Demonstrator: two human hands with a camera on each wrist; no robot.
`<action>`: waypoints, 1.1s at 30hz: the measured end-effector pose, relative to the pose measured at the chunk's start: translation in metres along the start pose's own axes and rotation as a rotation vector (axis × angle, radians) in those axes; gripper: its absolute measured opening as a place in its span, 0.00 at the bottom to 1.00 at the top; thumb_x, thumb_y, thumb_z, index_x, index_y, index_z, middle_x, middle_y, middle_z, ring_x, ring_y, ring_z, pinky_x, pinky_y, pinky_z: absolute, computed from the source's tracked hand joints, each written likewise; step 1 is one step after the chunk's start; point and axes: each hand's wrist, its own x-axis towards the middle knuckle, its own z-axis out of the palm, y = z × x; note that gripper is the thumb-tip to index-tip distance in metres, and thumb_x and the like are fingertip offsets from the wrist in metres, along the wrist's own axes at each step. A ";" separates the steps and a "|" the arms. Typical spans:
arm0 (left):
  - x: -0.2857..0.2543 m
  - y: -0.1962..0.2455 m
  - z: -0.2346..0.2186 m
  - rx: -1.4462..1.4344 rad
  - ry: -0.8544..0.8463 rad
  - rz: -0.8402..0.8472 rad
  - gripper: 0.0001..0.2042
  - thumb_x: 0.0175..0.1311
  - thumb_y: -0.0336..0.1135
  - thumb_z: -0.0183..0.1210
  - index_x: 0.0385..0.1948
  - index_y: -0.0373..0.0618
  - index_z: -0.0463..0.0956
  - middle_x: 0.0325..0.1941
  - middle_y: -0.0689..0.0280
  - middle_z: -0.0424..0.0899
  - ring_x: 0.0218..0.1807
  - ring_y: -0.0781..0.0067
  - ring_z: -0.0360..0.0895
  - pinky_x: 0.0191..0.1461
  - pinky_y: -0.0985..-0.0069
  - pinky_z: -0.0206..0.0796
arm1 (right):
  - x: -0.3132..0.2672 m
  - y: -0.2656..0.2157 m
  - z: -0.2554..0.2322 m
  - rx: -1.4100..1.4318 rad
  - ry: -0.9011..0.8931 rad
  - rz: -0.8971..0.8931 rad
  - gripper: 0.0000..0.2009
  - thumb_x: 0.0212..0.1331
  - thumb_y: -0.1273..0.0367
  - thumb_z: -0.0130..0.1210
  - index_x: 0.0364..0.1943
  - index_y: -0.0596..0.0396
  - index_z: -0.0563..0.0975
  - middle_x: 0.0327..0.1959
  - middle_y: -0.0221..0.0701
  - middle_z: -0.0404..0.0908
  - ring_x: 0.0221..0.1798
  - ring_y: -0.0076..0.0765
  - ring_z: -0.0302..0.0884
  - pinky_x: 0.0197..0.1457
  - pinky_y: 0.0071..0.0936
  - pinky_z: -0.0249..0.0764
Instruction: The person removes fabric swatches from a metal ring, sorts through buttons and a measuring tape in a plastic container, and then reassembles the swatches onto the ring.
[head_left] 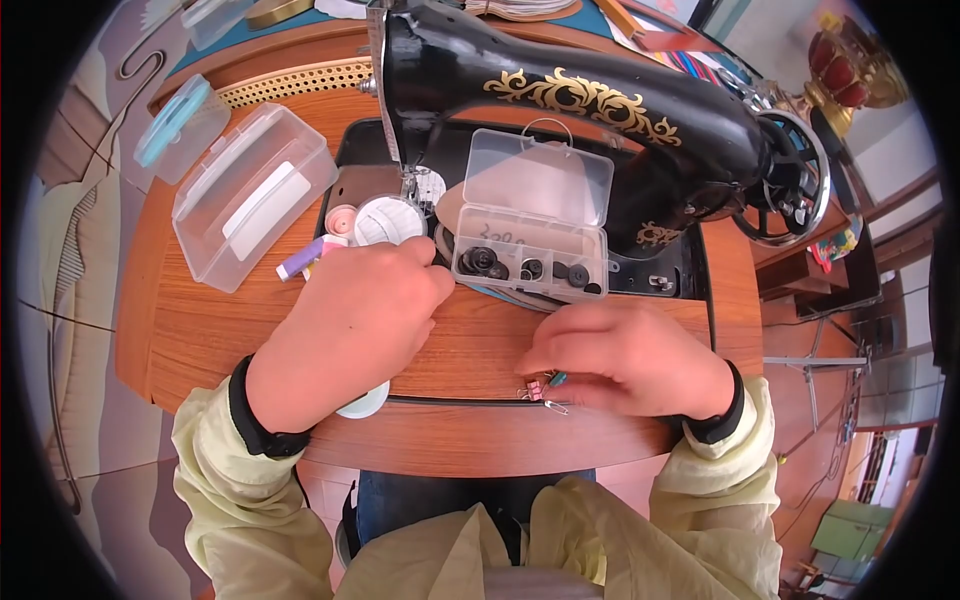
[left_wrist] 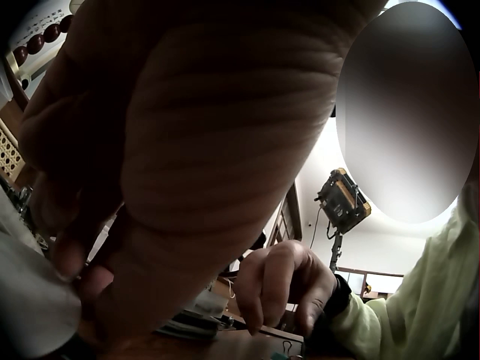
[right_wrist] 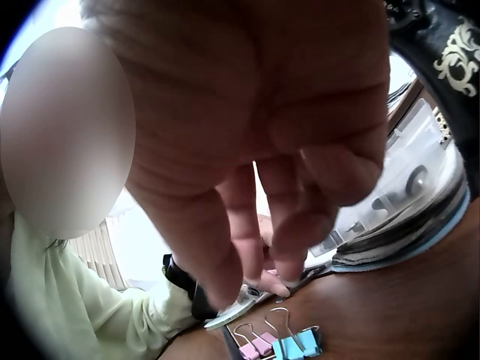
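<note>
My left hand (head_left: pixel 350 315) is over the left of the wooden sewing table, fingers curled, beside a round white case (head_left: pixel 390 222), a pink round piece (head_left: pixel 341 219) and a purple tube (head_left: pixel 300 258). Its palm hides the fingertips from above, and I cannot tell whether they pinch anything. Bent loosely, with thumb and fingers apart, my right hand (head_left: pixel 630 360) hovers close over a pink binder clip (right_wrist: pixel 259 346), a blue-green binder clip (right_wrist: pixel 298 345) and a safety pin (head_left: pixel 556 408). Between and beyond the hands stands an opened clear compartment box (head_left: pixel 540 180) with black buttons (head_left: pixel 482 261).
A black sewing machine (head_left: pixel 570 90) with gold ornament spans the back, its handwheel (head_left: pixel 800 180) at right. At left stand a clear plastic box (head_left: pixel 255 195) and a smaller blue-lidded one (head_left: pixel 178 125). A pale disc (head_left: pixel 366 402) lies by the left wrist at the table's front edge.
</note>
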 end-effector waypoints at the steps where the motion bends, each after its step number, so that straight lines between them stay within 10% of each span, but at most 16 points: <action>1: 0.000 0.000 0.000 -0.003 0.005 0.000 0.03 0.47 0.26 0.60 0.24 0.43 0.77 0.29 0.62 0.75 0.33 0.62 0.79 0.35 0.66 0.70 | -0.001 -0.006 -0.002 -0.002 -0.090 0.047 0.17 0.47 0.73 0.65 0.45 0.51 0.78 0.42 0.31 0.77 0.42 0.44 0.77 0.41 0.35 0.75; 20: -0.001 0.000 0.006 -0.060 -0.001 -0.038 0.06 0.45 0.25 0.61 0.26 0.41 0.74 0.36 0.62 0.71 0.37 0.60 0.77 0.37 0.65 0.69 | 0.002 -0.004 0.009 0.167 -0.195 0.193 0.09 0.51 0.75 0.58 0.33 0.56 0.69 0.33 0.36 0.71 0.34 0.49 0.74 0.35 0.38 0.71; 23: -0.001 0.000 0.005 -0.053 -0.005 -0.034 0.06 0.45 0.25 0.61 0.27 0.41 0.74 0.36 0.62 0.71 0.37 0.60 0.77 0.38 0.65 0.69 | 0.001 -0.006 0.005 0.206 -0.136 0.260 0.11 0.48 0.77 0.62 0.35 0.54 0.74 0.33 0.31 0.75 0.31 0.27 0.76 0.32 0.22 0.72; 33: -0.002 -0.002 0.007 -0.025 -0.048 -0.056 0.06 0.47 0.25 0.60 0.27 0.41 0.73 0.32 0.61 0.74 0.37 0.59 0.77 0.38 0.65 0.69 | 0.007 0.027 0.002 0.189 0.801 0.212 0.06 0.55 0.77 0.62 0.34 0.58 0.77 0.30 0.23 0.77 0.29 0.12 0.71 0.31 0.11 0.69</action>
